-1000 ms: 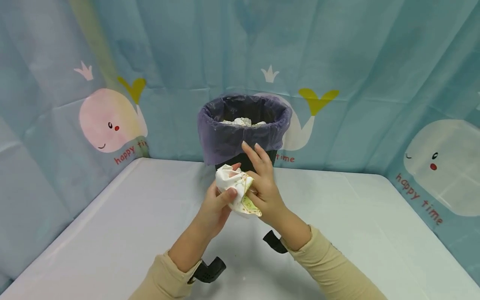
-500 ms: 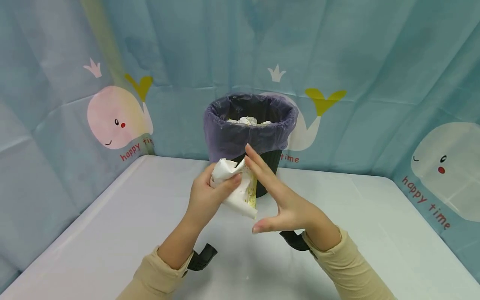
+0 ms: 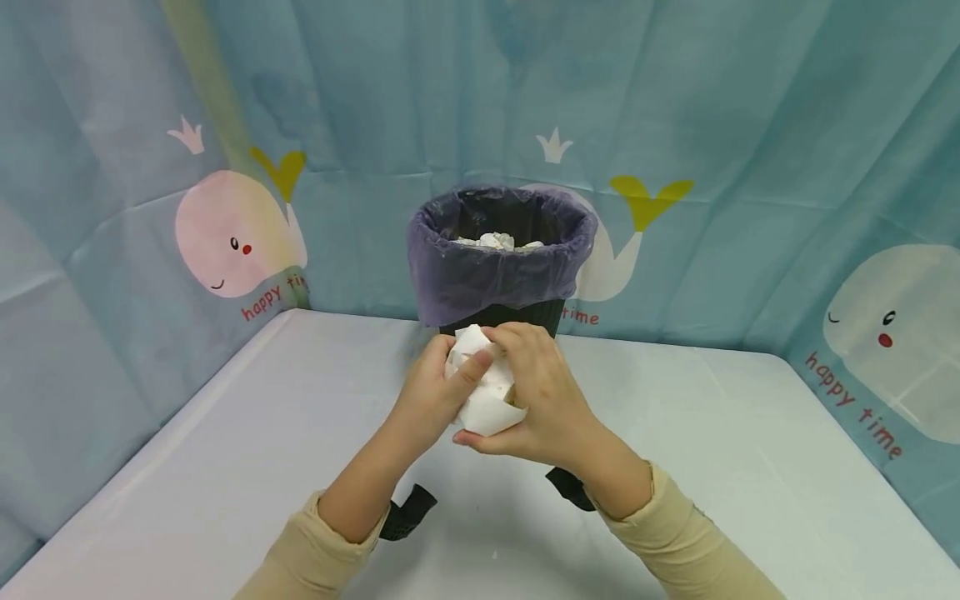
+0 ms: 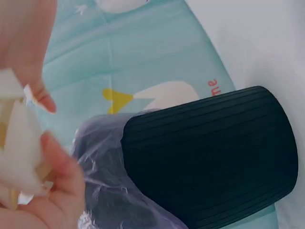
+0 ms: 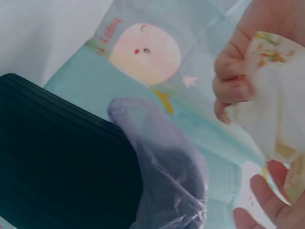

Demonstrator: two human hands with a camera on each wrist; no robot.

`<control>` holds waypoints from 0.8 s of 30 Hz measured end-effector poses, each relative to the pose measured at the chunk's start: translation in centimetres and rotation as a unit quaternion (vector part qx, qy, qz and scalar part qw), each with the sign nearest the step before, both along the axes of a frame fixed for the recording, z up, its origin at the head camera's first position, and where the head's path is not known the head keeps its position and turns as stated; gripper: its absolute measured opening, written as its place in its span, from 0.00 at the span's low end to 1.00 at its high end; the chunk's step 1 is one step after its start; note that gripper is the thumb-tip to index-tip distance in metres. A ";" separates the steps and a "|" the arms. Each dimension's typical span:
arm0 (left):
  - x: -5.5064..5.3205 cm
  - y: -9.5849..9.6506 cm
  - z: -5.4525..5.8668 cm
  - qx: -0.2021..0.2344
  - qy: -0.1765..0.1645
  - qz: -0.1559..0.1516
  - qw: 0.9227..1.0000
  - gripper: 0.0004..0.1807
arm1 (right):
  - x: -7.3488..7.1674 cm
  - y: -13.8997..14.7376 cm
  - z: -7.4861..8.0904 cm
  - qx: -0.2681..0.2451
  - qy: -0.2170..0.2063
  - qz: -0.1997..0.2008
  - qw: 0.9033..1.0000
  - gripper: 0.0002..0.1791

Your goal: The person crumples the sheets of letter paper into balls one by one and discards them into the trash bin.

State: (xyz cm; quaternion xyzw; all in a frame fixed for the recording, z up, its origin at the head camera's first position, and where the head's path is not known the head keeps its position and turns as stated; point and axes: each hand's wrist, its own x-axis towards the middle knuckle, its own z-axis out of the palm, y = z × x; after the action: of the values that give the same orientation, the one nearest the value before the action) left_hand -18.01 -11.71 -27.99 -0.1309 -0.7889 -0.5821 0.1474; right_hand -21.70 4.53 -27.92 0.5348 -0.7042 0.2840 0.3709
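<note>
Both hands hold a crumpled white paper-like sheet (image 3: pixel 483 408) in front of the bin, above the table. My left hand (image 3: pixel 431 396) grips its left side, with the thumb pressed across the front. On the other side, my right hand (image 3: pixel 543 396) curves round it, fingers at the top and thumb under the lower edge. The right wrist view shows green and orange print on a corner of the sheet (image 5: pixel 276 90), beside the curled fingers (image 5: pixel 233 88) of the left hand. Folds hide much of the printed face.
A dark ribbed bin (image 4: pixel 209 157) stands at the back of the white table (image 3: pixel 735 467), lined with a purple plastic bag (image 3: pixel 495 279). Crumpled white pieces (image 3: pixel 497 241) lie inside it. A blue whale-print curtain (image 3: pixel 375 108) hangs behind and at both sides.
The right hand came off the sheet and spread wide, then closed round it again. The sheet is folded into a smaller bundle, its printed side now mostly hidden in the head view.
</note>
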 end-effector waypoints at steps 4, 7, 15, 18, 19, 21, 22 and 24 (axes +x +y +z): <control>0.2 0.6 -0.2 0.030 0.011 0.022 0.999 0.27 | -0.5 -0.3 -0.3 -0.023 0.037 0.004 0.999 0.45; 0.0 0.9 -0.6 0.044 0.038 0.040 0.998 0.17 | -0.8 -0.4 -0.8 -0.039 0.043 -0.002 0.998 0.36; -1.0 1.3 -2.0 0.104 0.078 0.053 0.990 0.15 | -1.4 -1.4 -2.9 -0.135 -0.028 0.016 0.990 0.15; -1.2 1.2 -2.0 0.090 0.068 0.051 0.992 0.17 | -1.8 -1.5 -3.6 -0.161 -0.045 0.035 0.985 0.16; -1.3 1.2 -1.9 0.083 0.063 0.047 0.993 0.17 | -2.0 -1.5 -3.8 -0.166 -0.045 0.037 0.984 0.16; -1.4 1.0 -1.8 0.065 0.056 0.034 0.996 0.14 | -2.1 -1.2 -3.8 -0.173 -0.042 0.034 0.983 0.16; -1.4 0.9 -1.7 0.056 0.052 0.029 0.997 0.12 | -2.2 -1.0 -3.6 -0.178 -0.044 0.029 0.983 0.16; -1.2 0.7 -1.5 0.039 0.047 0.015 0.998 0.10 | -2.3 -0.6 -3.2 -0.197 -0.053 0.016 0.979 0.16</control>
State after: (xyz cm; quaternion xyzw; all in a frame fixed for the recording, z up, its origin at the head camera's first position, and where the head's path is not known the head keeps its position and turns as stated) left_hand -19.24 -11.06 -29.52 -0.1405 -0.7597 -0.6033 0.1978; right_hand -24.03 3.95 -31.14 0.4466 -0.6447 0.4510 0.4260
